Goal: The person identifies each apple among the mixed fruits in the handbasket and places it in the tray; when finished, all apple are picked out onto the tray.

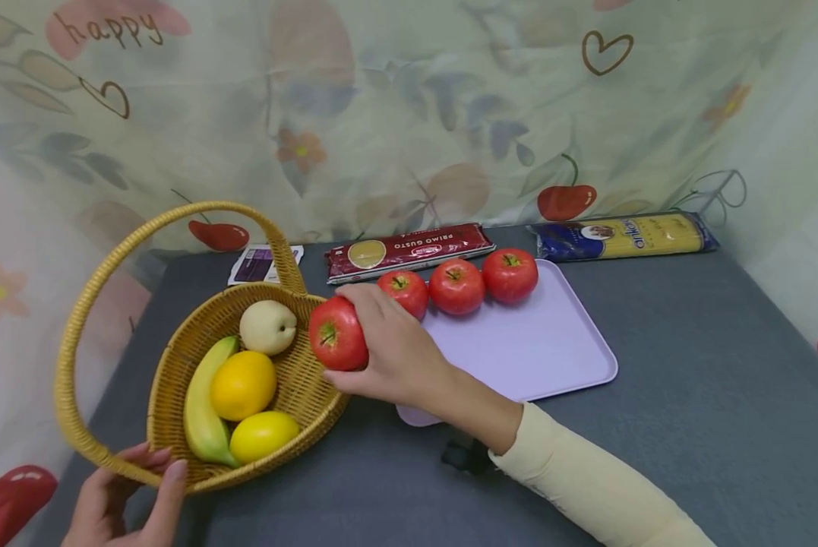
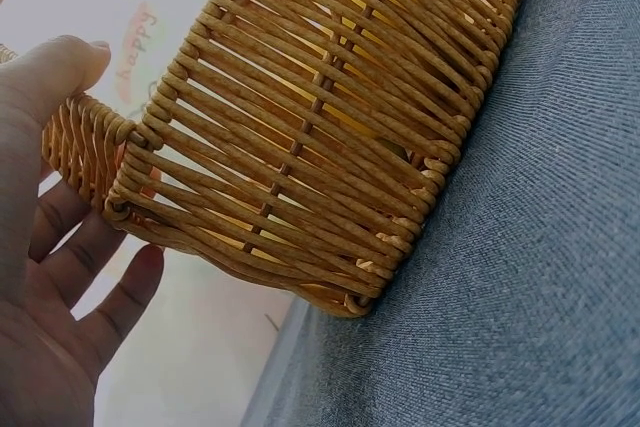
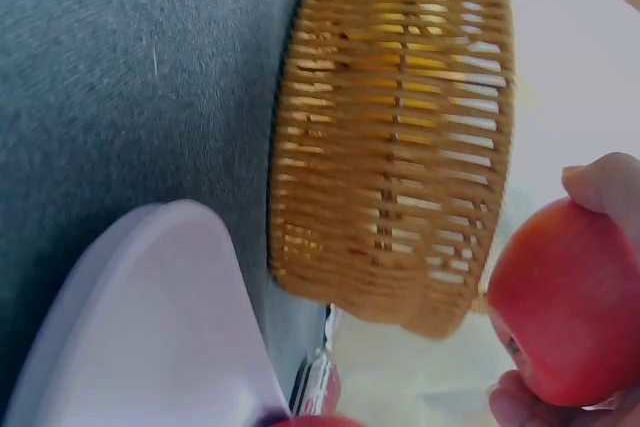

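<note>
A red apple [image 1: 339,334] is gripped between the thumb and fingers of my right hand [image 1: 398,349], over the right rim of a wicker basket [image 1: 320,414]. Inside the basket are a banana [image 1: 206,403], an orange [image 1: 243,385], a lemon [image 1: 265,436] and a pale round pear [image 1: 268,327]. My left hand [image 1: 124,501] holds the basket at its near left, where the handle meets the rim; in the left wrist view its thumb and fingers lie on either side of the wicker. The right wrist view shows the held apple apart from the basket's side.
Three more red apples [image 1: 456,286] line the back of a lilac tray [image 1: 518,349]. Behind lie a red pasta packet [image 1: 412,252], a blue and yellow pasta packet [image 1: 627,237] and a purple and white packet [image 1: 258,264]. A small black object [image 1: 465,457] sits below the right forearm.
</note>
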`<control>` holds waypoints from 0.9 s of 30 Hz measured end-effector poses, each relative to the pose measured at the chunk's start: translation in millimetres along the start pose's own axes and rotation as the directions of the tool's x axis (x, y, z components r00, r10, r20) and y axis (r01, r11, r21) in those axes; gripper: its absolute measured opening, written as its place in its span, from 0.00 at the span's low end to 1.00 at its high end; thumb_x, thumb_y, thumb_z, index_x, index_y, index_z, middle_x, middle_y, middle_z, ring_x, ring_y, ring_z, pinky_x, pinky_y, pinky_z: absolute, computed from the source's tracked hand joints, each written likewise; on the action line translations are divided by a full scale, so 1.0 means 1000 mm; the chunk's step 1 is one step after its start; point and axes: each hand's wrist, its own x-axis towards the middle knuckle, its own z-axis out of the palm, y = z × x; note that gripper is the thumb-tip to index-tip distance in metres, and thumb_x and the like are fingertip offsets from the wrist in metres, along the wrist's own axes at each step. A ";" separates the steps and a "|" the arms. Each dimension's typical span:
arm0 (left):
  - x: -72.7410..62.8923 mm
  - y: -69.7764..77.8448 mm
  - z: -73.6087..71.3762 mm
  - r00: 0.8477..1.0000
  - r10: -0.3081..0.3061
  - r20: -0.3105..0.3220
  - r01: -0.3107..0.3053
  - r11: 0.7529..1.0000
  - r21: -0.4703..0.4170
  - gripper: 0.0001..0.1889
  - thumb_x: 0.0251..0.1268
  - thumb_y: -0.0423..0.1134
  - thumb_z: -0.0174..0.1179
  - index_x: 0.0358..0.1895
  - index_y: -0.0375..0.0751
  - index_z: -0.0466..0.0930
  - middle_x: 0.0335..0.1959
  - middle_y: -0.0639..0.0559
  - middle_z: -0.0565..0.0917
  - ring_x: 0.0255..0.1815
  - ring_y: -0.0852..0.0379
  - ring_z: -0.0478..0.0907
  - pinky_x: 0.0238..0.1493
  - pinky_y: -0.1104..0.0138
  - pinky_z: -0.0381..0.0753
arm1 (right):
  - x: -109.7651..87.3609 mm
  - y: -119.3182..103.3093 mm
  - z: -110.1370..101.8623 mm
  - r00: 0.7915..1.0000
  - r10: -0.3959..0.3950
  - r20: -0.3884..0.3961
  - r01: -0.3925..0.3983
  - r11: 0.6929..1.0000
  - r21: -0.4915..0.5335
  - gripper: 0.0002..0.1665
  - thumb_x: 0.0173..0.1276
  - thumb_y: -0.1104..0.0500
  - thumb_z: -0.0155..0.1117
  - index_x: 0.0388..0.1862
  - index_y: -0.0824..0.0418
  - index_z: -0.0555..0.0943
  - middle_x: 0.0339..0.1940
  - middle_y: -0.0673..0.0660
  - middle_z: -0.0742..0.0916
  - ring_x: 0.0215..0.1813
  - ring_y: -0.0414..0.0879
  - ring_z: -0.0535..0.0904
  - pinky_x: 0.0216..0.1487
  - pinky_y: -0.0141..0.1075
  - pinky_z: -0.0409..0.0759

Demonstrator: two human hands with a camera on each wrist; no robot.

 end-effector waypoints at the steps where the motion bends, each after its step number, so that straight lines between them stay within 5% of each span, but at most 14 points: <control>1: 0.000 0.000 0.000 1.000 0.004 -0.001 -0.004 1.000 0.001 0.19 0.57 0.34 0.74 0.51 0.39 0.83 0.37 0.60 0.83 0.36 0.67 0.80 0.43 0.82 0.75 | -0.001 0.002 -0.002 1.000 0.023 -0.007 -0.023 1.000 0.009 0.50 0.51 0.45 0.80 0.67 0.58 0.65 0.60 0.53 0.76 0.57 0.42 0.73 0.52 0.36 0.82; 15: 0.001 -0.001 -0.002 1.000 0.017 0.020 -0.017 1.000 0.014 0.18 0.56 0.34 0.75 0.51 0.38 0.83 0.37 0.59 0.83 0.36 0.66 0.80 0.43 0.82 0.76 | -0.028 0.039 -0.012 0.981 0.193 0.016 -0.194 0.979 0.058 0.45 0.47 0.44 0.83 0.62 0.58 0.73 0.57 0.51 0.77 0.57 0.43 0.70 0.57 0.45 0.76; 21: 0.000 -0.002 -0.002 1.000 0.023 0.018 -0.024 1.000 0.014 0.18 0.56 0.33 0.75 0.50 0.38 0.83 0.37 0.59 0.83 0.35 0.67 0.79 0.43 0.82 0.76 | -0.038 0.047 -0.010 0.951 0.299 0.083 -0.304 0.951 0.054 0.46 0.50 0.45 0.82 0.64 0.58 0.73 0.61 0.55 0.73 0.62 0.48 0.68 0.55 0.48 0.80; 27: 0.002 -0.003 -0.002 0.999 0.037 0.019 -0.037 0.999 0.000 0.18 0.55 0.32 0.75 0.50 0.38 0.83 0.36 0.58 0.84 0.35 0.66 0.80 0.43 0.82 0.76 | -0.046 0.056 -0.012 0.944 0.299 0.140 -0.311 0.948 0.068 0.46 0.52 0.49 0.82 0.65 0.60 0.70 0.59 0.55 0.74 0.61 0.48 0.69 0.58 0.48 0.79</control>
